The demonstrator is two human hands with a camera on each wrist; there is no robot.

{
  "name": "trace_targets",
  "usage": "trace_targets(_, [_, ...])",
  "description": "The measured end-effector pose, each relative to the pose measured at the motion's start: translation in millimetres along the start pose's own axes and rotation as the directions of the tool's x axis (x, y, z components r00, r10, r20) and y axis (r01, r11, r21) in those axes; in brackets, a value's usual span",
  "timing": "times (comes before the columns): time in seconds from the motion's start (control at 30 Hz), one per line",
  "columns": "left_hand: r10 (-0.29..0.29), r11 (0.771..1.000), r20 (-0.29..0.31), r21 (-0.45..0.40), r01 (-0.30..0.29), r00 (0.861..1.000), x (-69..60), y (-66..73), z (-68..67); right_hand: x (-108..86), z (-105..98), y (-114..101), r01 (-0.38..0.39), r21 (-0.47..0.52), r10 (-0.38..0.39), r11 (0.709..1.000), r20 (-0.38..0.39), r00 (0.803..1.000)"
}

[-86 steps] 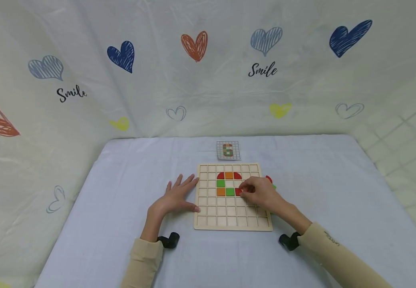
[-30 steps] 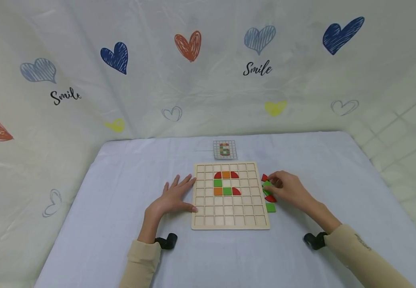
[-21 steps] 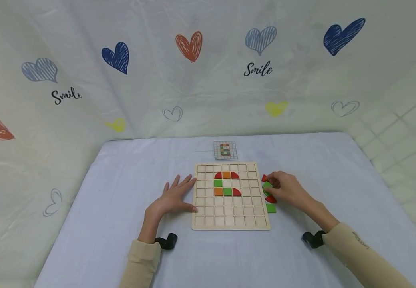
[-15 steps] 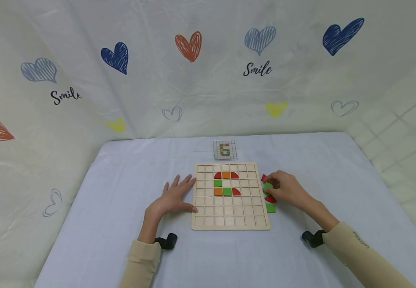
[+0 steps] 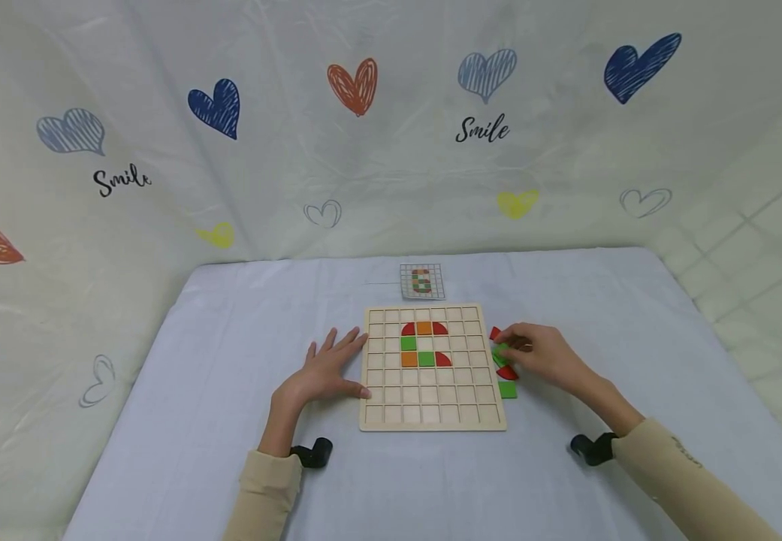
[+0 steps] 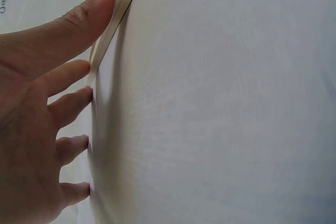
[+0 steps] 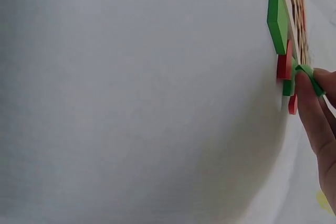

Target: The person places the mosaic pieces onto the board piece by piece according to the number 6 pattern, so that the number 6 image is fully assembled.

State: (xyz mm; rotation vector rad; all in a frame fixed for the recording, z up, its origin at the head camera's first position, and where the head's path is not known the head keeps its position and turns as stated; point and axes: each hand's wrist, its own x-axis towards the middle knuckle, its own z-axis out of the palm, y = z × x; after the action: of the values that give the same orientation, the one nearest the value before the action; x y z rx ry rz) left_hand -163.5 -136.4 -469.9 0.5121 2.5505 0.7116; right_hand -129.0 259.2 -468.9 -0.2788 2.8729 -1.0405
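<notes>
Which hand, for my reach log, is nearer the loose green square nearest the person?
Right. The right hand is beyond the green square, pinching another green piece; the left hand is across the board, at its left edge.

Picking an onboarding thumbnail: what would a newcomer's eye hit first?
Probably the red, orange and green tiles on the pale board, just below the head view's centre. Next, the right hand at the board's right side, pinching a green tile beside loose pieces. Then the hearts across the white backdrop.
</notes>
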Motion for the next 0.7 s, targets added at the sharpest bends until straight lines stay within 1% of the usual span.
trace_targets(0.27, [0.000, 1.000, -0.003, -0.007, 0.000, 1.000, -1.0, 1.1, -0.5, 0.5, -2.6, -0.9, -0.028, 0.051, 0.026, 0.998, 0.043, 0.999])
trace_targets(0.53, [0.004, 1.000, -0.003, -0.008, -0.004, 1.000, -1.0, 0.6, -0.7, -1.0, -1.5, -9.2, -0.067, 0.089, 0.060, 0.994, 0.084, 0.995])
trace_targets(0.7, [-0.001, 1.000, 0.004, -0.006, 0.001, 1.000, -1.1, 0.6, -0.5, -1.5, 3.3, -14.4, -0.056, 0.103, 0.046, 0.993, 0.096, 0.994])
